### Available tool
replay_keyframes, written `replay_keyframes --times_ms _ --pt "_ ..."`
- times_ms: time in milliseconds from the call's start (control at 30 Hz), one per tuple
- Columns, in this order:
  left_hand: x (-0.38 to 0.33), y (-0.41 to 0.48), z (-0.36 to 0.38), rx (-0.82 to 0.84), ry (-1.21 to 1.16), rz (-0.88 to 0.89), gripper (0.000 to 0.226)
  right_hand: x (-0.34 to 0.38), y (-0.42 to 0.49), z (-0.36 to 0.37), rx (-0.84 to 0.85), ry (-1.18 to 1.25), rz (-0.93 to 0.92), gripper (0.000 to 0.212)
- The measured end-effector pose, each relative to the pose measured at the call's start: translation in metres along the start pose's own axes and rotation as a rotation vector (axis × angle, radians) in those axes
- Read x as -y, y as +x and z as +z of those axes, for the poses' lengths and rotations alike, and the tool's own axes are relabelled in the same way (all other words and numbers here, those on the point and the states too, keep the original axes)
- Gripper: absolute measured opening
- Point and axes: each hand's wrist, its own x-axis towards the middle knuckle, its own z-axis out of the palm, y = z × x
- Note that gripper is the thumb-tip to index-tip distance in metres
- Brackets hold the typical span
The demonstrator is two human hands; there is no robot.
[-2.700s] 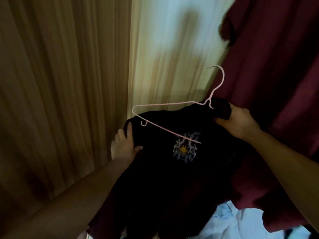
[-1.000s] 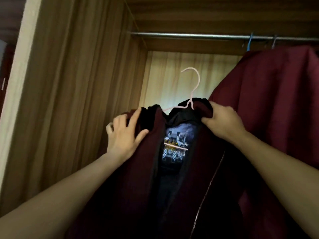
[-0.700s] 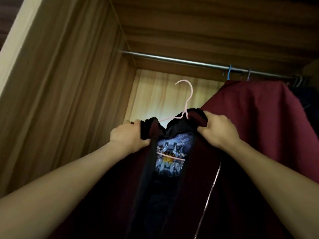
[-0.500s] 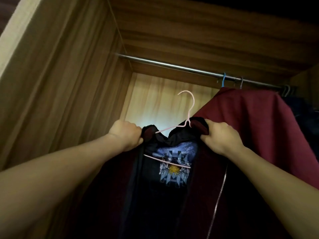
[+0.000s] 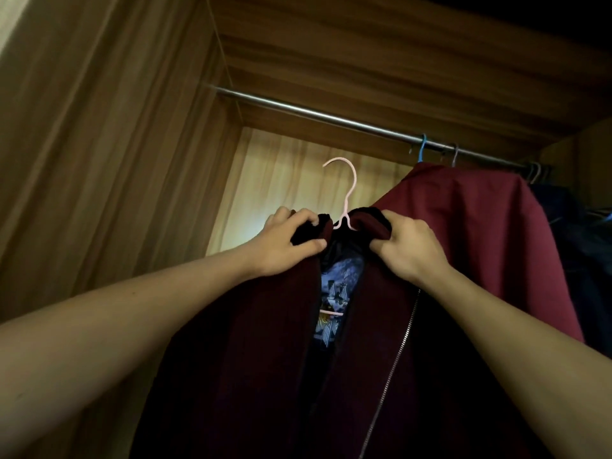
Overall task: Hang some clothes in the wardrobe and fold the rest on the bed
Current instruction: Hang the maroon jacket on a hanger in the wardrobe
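Inside wardrobe [image 5: 116, 144], under the rail [image 5: 314, 112]: both hands hold a maroon zip jacket [image 5: 258, 342] up by its collar on a pink hanger [image 5: 348, 193].

L hand [image 5: 288, 241] has fingers curled over the collar's left side w/ thumb clamped beneath. R hand [image 5: 409, 250] grips the right side the same way, fingers wrapped round bunched fabric. Hanger's hook sticks up btwn the two hands, below the rail & not touching it. Jacket front is open, zip [image 5: 397, 352] running down its right edge. A dark printed tee [image 5: 337, 293] shows in the gap w/ the hanger's pink bar across it. To the right, another maroon garment [image 5: 480, 243] hangs from the rail under a blue hook [image 5: 422, 149]; dark blue clothes [image 5: 583, 260] hang beyond it.
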Motion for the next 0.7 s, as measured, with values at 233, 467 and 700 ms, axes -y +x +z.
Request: replay_keyframes --times_ms 233,467,700 --pt "0.039 -0.013 0.012 -0.023 0.468 0.05 0.08 -0.006 0.003 0.006 0.164 -0.035 -0.132 0.03" --pt "0.08 -0.019 -0.005 -0.145 0.665 -0.077 0.069 -0.017 0.013 -0.01 0.07 -0.281 0.059 0.029" --pt "0.05 0.012 0.02 -0.14 0.685 0.022 0.067 0.072 0.025 0.036 0.084 0.34 0.125 0.031"
